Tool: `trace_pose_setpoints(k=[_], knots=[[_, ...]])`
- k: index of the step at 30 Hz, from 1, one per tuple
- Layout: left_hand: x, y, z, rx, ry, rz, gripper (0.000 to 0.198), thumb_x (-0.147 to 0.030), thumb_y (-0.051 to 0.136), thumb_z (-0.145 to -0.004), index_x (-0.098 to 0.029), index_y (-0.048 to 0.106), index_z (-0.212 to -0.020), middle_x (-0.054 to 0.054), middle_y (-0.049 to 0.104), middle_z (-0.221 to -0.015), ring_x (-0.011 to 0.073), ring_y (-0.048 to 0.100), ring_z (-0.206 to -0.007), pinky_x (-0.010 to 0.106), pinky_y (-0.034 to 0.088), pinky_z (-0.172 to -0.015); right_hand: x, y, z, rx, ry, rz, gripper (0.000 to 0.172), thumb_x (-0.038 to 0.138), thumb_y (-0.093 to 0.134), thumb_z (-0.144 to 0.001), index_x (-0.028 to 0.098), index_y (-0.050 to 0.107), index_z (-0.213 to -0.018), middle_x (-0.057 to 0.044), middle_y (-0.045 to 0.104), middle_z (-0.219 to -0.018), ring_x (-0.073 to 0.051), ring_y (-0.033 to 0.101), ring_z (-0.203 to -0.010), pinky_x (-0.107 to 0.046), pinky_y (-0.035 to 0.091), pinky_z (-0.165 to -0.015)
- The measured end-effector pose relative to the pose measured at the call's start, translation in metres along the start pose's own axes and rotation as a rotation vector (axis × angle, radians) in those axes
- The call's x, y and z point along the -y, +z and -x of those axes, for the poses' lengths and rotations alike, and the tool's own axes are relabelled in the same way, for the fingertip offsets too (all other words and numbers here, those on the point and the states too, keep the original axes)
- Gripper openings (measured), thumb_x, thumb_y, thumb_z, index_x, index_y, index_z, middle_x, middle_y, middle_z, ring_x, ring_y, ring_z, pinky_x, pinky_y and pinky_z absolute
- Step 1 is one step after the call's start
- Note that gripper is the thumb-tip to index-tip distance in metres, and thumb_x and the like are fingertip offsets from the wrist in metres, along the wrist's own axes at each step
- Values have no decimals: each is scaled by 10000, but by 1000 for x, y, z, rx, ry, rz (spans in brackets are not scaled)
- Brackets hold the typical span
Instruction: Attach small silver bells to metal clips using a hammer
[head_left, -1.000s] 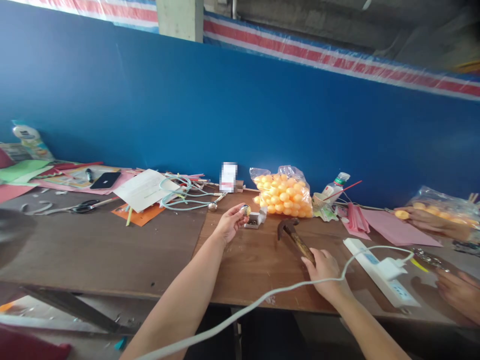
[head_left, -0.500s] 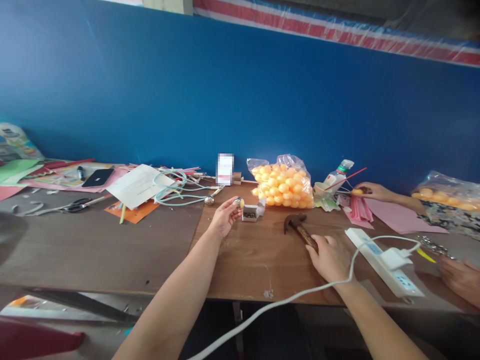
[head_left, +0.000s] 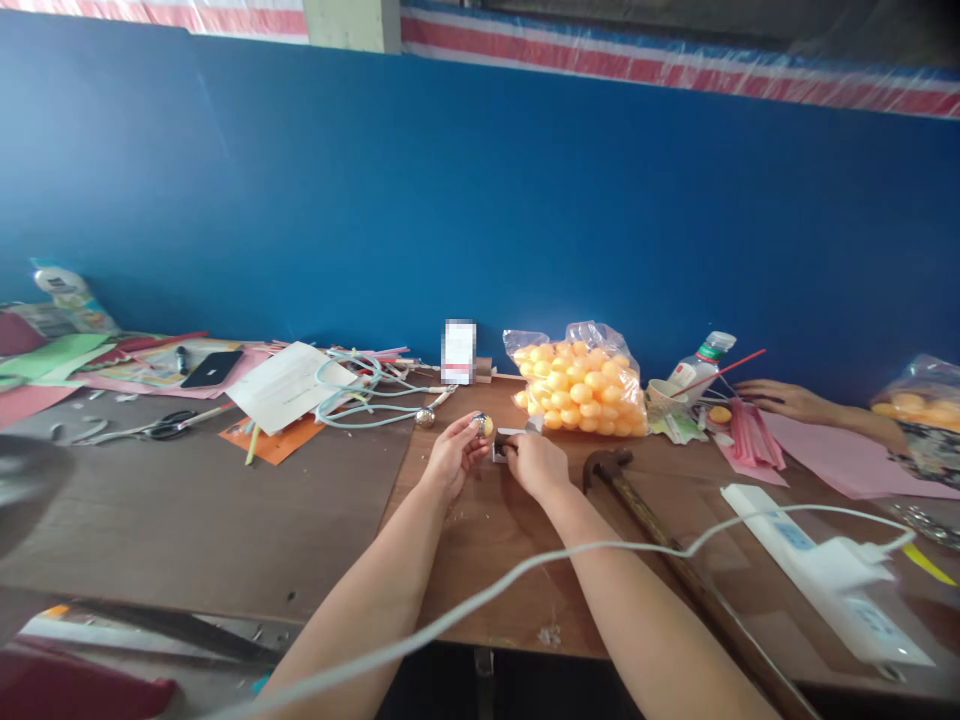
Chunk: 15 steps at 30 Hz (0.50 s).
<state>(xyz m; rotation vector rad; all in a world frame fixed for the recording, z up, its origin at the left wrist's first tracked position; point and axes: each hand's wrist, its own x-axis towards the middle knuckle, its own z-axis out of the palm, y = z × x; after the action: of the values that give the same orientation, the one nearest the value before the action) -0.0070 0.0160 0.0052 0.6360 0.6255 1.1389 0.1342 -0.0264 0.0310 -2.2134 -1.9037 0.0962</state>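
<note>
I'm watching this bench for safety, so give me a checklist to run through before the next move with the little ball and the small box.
1. Small orange ball held in the fingers of the left hand: ok.
2. Right hand at the small grey box: ok. Whether it has picked anything up: cannot tell.
3. Wooden-handled hammer lying flat on the brown wooden tabletop, no hand on it: ok.
4. White cable clear of the arms: not ok, it crosses in front of both forearms.
5. Co-worker's hand away from the box: ok, it is far right, beyond the clear bag of orange balls.
</note>
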Motion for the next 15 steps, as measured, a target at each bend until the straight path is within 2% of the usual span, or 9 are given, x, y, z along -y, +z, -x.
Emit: trace_pose_setpoints(k=[7,15], knots=[[6,0,-5,21,-9,-32,370,-225,721,-735,-132,628,-1081,63,685,-828,89,620,-595,192,526,-541,-1,2,-14,73,60,-5,281,417,506,-858,272,719,-970,-93,713,-980,-261,655,-940,-331,464,-728],[4,0,-3,-36,-11,-68,337,-167,698,-739,-120,633,-1066,68,690,-811,99,625,-582,198,532,-520,-2,7,-12,68,101,-65,248,338,504,-846,257,713,-953,-81,713,-957,-239,655,-921,-316,463,-735]])
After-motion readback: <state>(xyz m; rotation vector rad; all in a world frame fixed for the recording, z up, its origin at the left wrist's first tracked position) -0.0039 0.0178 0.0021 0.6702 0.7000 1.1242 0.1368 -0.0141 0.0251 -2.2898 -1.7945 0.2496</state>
